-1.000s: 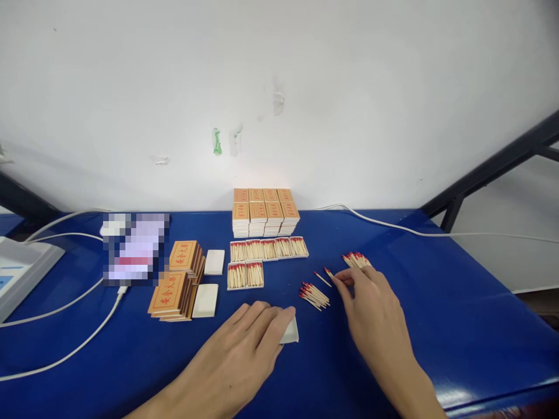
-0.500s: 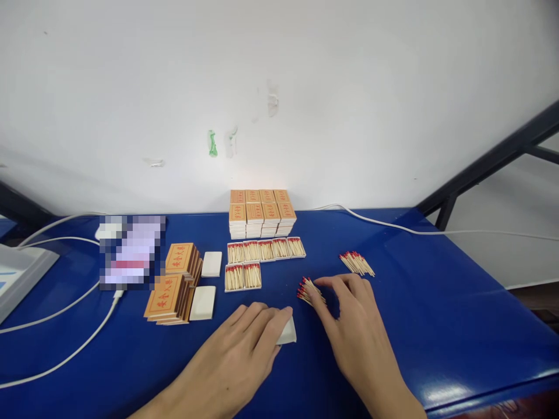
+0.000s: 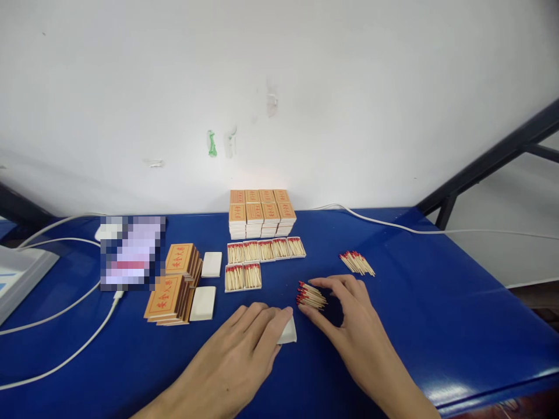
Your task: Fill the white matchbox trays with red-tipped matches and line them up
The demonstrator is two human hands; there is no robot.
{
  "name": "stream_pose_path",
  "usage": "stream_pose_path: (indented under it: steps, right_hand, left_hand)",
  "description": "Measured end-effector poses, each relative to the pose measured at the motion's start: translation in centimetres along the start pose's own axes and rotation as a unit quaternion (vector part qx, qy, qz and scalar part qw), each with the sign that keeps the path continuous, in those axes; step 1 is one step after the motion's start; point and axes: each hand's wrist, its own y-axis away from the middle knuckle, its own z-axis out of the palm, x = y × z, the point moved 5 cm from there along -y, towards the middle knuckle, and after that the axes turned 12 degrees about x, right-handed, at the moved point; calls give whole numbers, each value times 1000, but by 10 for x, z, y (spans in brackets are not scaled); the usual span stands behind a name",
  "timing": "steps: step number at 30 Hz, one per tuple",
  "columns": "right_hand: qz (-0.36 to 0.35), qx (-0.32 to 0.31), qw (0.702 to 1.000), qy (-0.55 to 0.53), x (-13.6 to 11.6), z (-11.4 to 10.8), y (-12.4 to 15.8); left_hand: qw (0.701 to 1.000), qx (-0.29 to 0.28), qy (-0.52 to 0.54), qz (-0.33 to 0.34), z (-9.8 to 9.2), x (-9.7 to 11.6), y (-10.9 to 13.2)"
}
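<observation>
My right hand [image 3: 349, 317] is curled around a small bundle of red-tipped matches [image 3: 311, 295] on the blue table [image 3: 437, 314], thumb and forefinger closing on its two sides. My left hand [image 3: 244, 349] lies flat over a white empty matchbox tray [image 3: 289, 333], fingers pressing on it. A second loose pile of matches [image 3: 357, 263] lies further right. Several open trays filled with matches [image 3: 262, 250] sit in two rows in front of a stack of closed orange matchboxes [image 3: 261, 212].
Two stacks of orange box sleeves [image 3: 174, 282] and two white empty trays [image 3: 205, 302] lie to the left. A blurred phone [image 3: 131, 251] with white cables [image 3: 65, 349] and a grey device [image 3: 21, 273] are at far left. A cable [image 3: 393, 227] runs along the wall at right.
My right hand swept the stray matches from the right into the nearer pile and now cups that pile. My left hand stayed on the white tray.
</observation>
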Motion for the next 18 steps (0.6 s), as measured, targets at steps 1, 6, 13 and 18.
stream_pose_path:
  steps: [1, 6, 13, 18]
  right_hand:
    - [-2, 25, 999, 22, 2, -4, -3]
    - [7, 155, 981, 120, 26, -23, -21]
    - [-24, 156, 976, 149, 43, -20, -33]
    - [-37, 164, 972, 163, 45, -17, -33]
  left_hand:
    - [1000, -2, 0, -1, 0, 0, 1]
    - [1000, -10, -1, 1, 0, 2, 5]
    - [1000, -7, -1, 2, 2, 0, 3]
    - [1000, -8, -1, -1, 2, 1, 4]
